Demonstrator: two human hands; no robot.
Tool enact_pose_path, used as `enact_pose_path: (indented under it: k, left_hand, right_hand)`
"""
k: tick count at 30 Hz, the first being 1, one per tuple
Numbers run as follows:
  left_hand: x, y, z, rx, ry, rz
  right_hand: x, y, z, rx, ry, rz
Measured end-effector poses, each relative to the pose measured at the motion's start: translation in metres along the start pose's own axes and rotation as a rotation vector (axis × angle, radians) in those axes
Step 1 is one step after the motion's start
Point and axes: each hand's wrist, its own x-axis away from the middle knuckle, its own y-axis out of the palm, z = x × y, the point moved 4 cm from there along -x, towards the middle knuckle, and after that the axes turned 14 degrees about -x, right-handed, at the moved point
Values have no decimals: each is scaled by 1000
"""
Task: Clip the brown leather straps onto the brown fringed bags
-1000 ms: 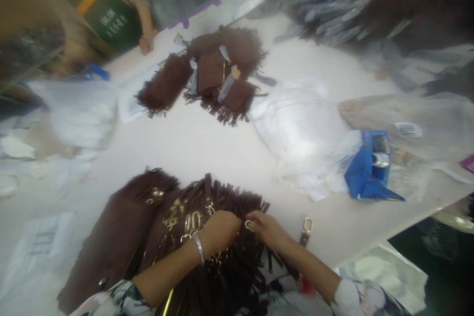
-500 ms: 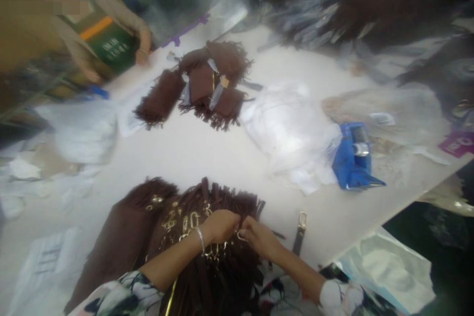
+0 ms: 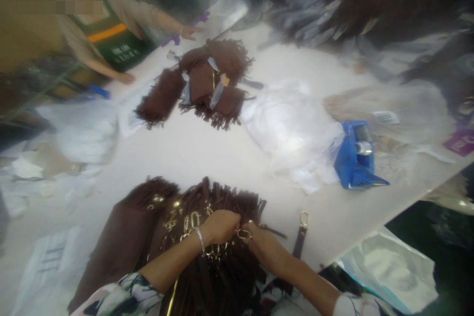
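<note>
Several dark brown fringed bags with gold clasps lie at the near edge of the white table. Over the clasps, my left hand is closed, its fingers pinched on something too small to name; a silver bracelet circles the wrist. Just to its right, my right hand is closed on a brown strap with a gold clasp showing at the fingertips. Another dark strap with a gold buckle lies on the table to the right of my right hand.
More brown fringed bags lie farther back. White plastic wrapping and a blue tape dispenser are right of centre. Plastic bags sit on the left. Across the table stands a person in a green apron, hands at its edge.
My right hand has turned and shifted slightly right, showing more of the clasp. My left hand has barely moved. The other person's arms have spread apart, one reaching right along the table edge.
</note>
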Motion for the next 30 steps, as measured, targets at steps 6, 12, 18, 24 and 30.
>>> enact_pose_path:
  k: [6,12,18,24,30]
  left_hand:
    - [0,-1,0,6,4,1]
    - [1,-1,0,7,7,-15]
    - [3,-4,0,-13,24,-6]
    - [6,-9,0,-24,32,-6]
    - [6,-11,1,-31,32,-23]
  right_hand:
    - [-5,1,6,74,60,-7]
    - [-8,-9,1,23,-44,-33]
    - [-19,-13,2,90,2,-152]
    - [-21,-16,-1,44,15,-133]
    - [-15,-9,-5,48,27,-64]
